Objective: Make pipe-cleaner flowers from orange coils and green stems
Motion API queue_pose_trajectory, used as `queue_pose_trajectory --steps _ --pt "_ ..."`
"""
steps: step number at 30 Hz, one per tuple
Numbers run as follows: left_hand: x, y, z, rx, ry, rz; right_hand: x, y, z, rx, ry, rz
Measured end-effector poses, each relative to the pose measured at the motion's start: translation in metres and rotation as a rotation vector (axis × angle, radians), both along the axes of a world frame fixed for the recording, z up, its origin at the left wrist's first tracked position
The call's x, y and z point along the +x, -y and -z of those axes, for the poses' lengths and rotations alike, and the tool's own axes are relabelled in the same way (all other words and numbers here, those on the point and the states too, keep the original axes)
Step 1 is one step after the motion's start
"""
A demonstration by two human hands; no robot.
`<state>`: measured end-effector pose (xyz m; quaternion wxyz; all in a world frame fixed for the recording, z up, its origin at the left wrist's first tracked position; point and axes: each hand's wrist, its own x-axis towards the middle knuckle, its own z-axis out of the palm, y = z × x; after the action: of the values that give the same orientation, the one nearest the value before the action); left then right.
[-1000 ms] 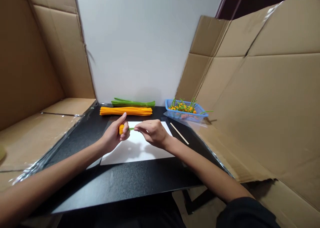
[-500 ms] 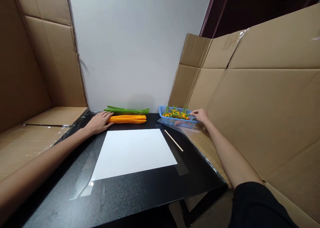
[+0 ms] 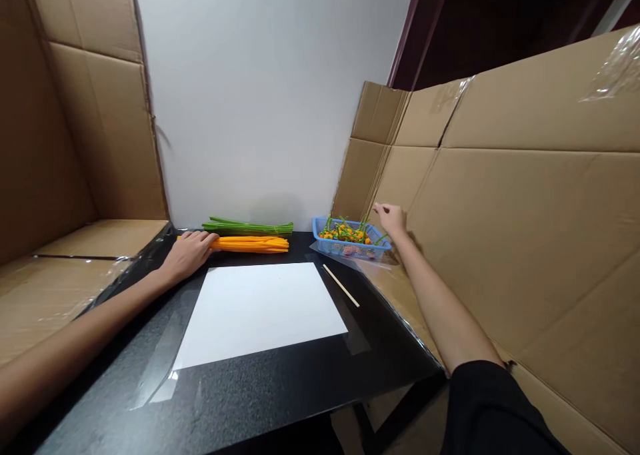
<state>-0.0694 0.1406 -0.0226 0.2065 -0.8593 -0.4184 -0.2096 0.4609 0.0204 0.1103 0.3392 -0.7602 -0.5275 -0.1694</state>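
My left hand (image 3: 187,255) is wrapped over the left end of a bundle of orange pipe cleaners (image 3: 250,244), which lies on the black table. Just behind it rests a bundle of green pipe cleaners (image 3: 247,227). At the right, my right hand (image 3: 391,219) hovers over the right rim of a blue plastic basket (image 3: 353,248), thumb and fingertips pinched together. Whatever is in that pinch is too small to make out. Inside the basket are several small orange pieces with green stems (image 3: 345,232), some of which stick up above the rim.
A white sheet (image 3: 263,315) lies in the middle of the black table (image 3: 240,408), with clear tape near its corners. To its right is a thin wooden stick (image 3: 341,285). Cardboard panels (image 3: 500,242) stand at both sides, and a pale wall (image 3: 260,108) closes the back.
My right hand has lifted a little from the basket's right edge, fingers still pinched. My left hand has closed further around the orange bundle's left end. The view has shifted slightly.
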Motion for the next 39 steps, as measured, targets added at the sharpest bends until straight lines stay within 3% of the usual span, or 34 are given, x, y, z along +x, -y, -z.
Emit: queue_pose_trajectory --steps 3,5,7,8,10,12,16,24,32,35,39 --pt "0.002 0.007 -0.003 0.074 -0.024 0.016 -0.067 -0.011 -0.008 0.131 0.076 -0.114" --pt "0.003 0.011 -0.004 0.103 -0.013 0.035 -0.129 -0.018 0.004 0.174 0.208 -0.439" --pt "0.003 0.013 -0.005 0.125 0.009 0.052 -0.195 -0.025 0.028 0.014 0.396 -0.770" --pt "0.003 0.014 -0.005 0.137 0.011 0.055 -0.225 -0.030 0.042 -0.075 0.505 -0.849" --pt "0.003 0.014 -0.004 0.160 -0.003 0.050 -0.272 -0.042 0.069 -0.217 0.630 -0.833" --pt "0.003 0.015 -0.005 0.168 -0.015 0.039 -0.298 -0.056 0.090 -0.327 0.607 -0.731" --pt "0.004 0.020 -0.007 0.147 0.008 0.024 -0.296 -0.079 0.105 -0.367 0.549 -0.667" --pt "0.012 0.020 -0.006 -0.007 0.013 0.020 -0.245 -0.085 0.109 -0.424 0.463 -0.547" --pt "0.006 0.009 0.004 -0.054 0.137 -0.133 -0.228 -0.094 0.101 -0.534 0.357 -0.462" --pt "0.003 0.009 0.005 -0.040 0.206 -0.141 -0.223 -0.097 0.090 -0.577 0.310 -0.519" --pt "0.002 0.009 0.005 -0.023 0.234 -0.054 -0.207 -0.101 0.074 -0.639 0.241 -0.735"
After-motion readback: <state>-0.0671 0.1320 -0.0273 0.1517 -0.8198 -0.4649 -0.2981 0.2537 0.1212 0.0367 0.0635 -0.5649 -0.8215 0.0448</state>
